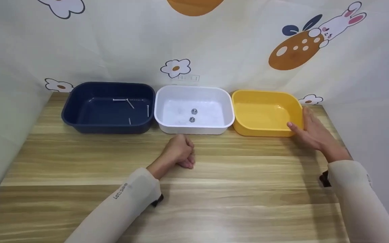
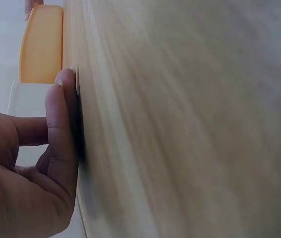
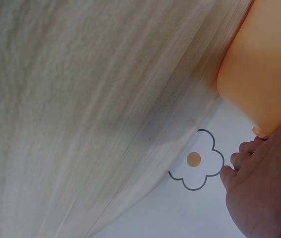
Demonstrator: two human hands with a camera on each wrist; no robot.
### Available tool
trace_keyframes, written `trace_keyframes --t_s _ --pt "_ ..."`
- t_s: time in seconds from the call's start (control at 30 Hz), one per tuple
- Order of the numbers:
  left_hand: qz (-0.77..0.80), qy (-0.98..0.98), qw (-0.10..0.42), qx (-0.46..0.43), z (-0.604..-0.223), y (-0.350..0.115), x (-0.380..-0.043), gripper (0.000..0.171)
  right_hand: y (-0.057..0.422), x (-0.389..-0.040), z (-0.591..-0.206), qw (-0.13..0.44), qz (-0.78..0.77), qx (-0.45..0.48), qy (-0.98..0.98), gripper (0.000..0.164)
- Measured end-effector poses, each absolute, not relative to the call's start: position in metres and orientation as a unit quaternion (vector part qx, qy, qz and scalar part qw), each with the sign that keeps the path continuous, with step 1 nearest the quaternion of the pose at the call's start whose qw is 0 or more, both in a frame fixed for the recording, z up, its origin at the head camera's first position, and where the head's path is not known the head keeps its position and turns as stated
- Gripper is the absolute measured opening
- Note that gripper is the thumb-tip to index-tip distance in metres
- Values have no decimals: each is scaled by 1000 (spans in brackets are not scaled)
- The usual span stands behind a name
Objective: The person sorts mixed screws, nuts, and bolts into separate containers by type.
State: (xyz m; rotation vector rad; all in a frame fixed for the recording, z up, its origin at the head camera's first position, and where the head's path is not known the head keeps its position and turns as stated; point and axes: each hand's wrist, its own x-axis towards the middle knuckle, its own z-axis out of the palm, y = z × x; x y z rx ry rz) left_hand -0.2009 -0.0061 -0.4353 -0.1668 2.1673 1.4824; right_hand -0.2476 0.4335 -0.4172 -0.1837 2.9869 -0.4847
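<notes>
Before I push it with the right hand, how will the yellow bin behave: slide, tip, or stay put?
The yellow bin looks empty and thin-walled, so it is probably light and should slide easily on the smooth table. It is wide and low, so tipping seems unlikely. The right hand rests against its right side; a push there would likely drive it into the white bin.

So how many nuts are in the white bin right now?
2. Both nuts lie near the middle of the white bin floor, one just behind the other. None shows in the yellow bin.
</notes>
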Motion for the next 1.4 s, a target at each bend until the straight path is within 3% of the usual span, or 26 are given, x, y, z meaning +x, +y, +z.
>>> trace_keyframes --t_s 0.37,0.8,1.13,1.4 --pt "545 796 257 -53 -437 -2 -200 12 440 -242 -417 55 -161 -51 984 90" --pt "516 817 257 -23 -435 5 -194 24 440 -242 -423 49 -165 -57 983 90" --pt "558 786 264 34 -395 57 -186 15 440 -243 -423 59 -164 -49 984 91" --pt "592 777 213 27 -371 101 -209 12 436 -246 -421 50 -169 -58 983 90"
